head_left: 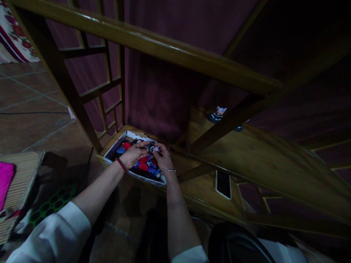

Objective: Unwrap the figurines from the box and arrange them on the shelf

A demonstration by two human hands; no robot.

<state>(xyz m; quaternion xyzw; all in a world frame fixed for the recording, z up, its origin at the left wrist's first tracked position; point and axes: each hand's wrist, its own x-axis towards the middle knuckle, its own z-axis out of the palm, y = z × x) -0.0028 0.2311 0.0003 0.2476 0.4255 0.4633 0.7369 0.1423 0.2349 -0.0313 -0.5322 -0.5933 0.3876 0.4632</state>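
Note:
Both hands meet over a white cardboard box [146, 180] filled with small red, blue and dark pieces, apparently figurines. Between them is a small black-and-white figurine [155, 148]. My left hand [135, 155], a red bead bracelet at its wrist, pinches the figurine's dark left end with its fingertips. From the other side my right hand [164, 157], wearing a silver bracelet, has thumb and fingers closed on the figurine. Part of the box's contents is hidden under my hands.
The box rests on a low wooden shelf [196, 186], where a phone [223, 184] lies to the right. On a higher shelf board [263, 153] stands a similar figurine [218, 113]. A wooden rail [164, 47] crosses above my hands; a lattice panel [93, 93] borders the left.

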